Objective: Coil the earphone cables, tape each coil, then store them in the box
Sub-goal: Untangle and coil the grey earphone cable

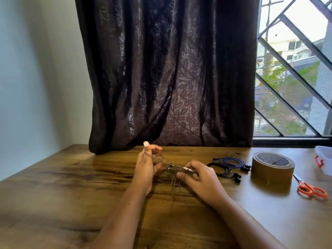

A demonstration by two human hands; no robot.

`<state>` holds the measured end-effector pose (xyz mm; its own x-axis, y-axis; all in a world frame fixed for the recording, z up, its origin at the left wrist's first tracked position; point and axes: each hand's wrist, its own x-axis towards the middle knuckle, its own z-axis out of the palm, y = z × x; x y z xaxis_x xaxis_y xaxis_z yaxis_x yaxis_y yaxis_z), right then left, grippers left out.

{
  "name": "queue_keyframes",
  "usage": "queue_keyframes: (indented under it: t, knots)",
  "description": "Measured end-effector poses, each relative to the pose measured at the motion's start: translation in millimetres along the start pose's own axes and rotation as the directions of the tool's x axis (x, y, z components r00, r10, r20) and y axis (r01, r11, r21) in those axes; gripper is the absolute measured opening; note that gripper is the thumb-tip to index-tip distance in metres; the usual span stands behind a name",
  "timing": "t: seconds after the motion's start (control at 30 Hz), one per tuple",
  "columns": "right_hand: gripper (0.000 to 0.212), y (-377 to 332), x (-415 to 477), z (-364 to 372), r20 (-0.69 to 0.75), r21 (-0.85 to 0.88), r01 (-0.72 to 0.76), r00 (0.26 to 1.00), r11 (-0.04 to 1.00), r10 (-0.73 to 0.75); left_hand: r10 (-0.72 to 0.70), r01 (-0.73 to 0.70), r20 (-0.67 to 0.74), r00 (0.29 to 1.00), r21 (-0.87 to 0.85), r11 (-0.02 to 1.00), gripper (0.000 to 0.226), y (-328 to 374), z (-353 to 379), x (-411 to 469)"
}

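In the head view, a wooden table (71, 186) lies under both hands. A dark leaf-patterned curtain (170, 78) hangs beyond them, with a pale wall (36, 69) past the left hand (146, 166) and a grilled window (294, 69) past the right hand (199, 177). The left hand holds loops of a thin grey earphone cable (175, 166) round its thumb and curled fingers. The right hand pinches the same cable at a small metal piece between the 2 hands. Loose strands below are blurred. Right of the right hand lie black earphones (224, 170) and blue earphones (231, 160), then a brown tape roll (272, 168), orange scissors (311, 190) and a box (325, 159) cut off by the frame edge.
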<state>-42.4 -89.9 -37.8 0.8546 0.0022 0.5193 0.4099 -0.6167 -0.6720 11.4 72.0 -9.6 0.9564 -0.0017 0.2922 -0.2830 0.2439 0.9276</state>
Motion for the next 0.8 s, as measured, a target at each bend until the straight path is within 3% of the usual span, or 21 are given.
queue_keyframes:
  t: [0.07,0.17,0.23,0.3,0.33,0.47,0.53,0.6,0.63,0.7,0.73,0.8]
  knots:
    - [0.012,2,1,-1,-0.075,-0.004,-0.043,0.996,0.999,0.042,0.191,-0.179,-0.033,0.981,0.223,0.958,0.041,-2,-2,-2]
    - [0.01,4,1,-2,-0.17,-0.067,-0.122,0.979,0.99,0.109,0.442,-0.457,0.173,0.88,0.56,0.69,0.036,-8,-4,-1]
    - [0.006,4,1,-5,-0.236,-0.114,-0.167,0.962,0.979,0.137,0.502,-0.525,0.281,0.818,0.723,0.45,0.016,-14,-6,2]
    - [0.005,2,2,-8,-0.297,-0.136,-0.196,0.943,0.971,0.148,0.563,-0.547,0.336,0.755,0.797,0.257,0.029,-19,-10,4]
    - [0.008,1,1,-9,-0.322,-0.145,-0.202,0.935,0.969,0.147,0.576,-0.546,0.335,0.746,0.803,0.239,0.037,-20,-13,5]
    - [0.026,2,1,-9,-0.378,-0.183,-0.254,0.91,0.95,0.17,0.548,-0.466,0.209,0.81,0.797,0.385,0.023,-15,-19,7]
    - [0.035,6,2,-9,-0.41,-0.172,-0.285,0.891,0.943,0.195,0.572,-0.438,0.146,0.807,0.799,0.413,0.015,-12,-17,6]
    - [0.036,9,3,-10,-0.442,-0.088,-0.263,0.875,0.961,0.199,0.576,-0.382,0.0,0.817,0.749,0.542,0.013,-7,-15,5]
    - [0.032,9,5,-10,-0.445,0.007,-0.247,0.867,0.969,0.224,0.512,-0.324,-0.119,0.85,0.649,0.689,0.016,-4,-13,5]
    - [0.016,8,8,-9,-0.402,0.23,-0.23,0.863,0.946,0.308,0.197,-0.119,-0.281,0.939,0.272,0.955,0.029,0,-10,6]
    - [0.01,6,9,-9,-0.366,0.334,-0.231,0.861,0.914,0.352,0.034,-0.006,-0.272,0.962,0.103,0.995,0.034,0,-9,7]
    - [0.019,4,9,-9,-0.278,0.552,-0.234,0.853,0.801,0.441,-0.122,0.107,-0.185,0.975,-0.088,0.99,0.043,-3,-7,7]
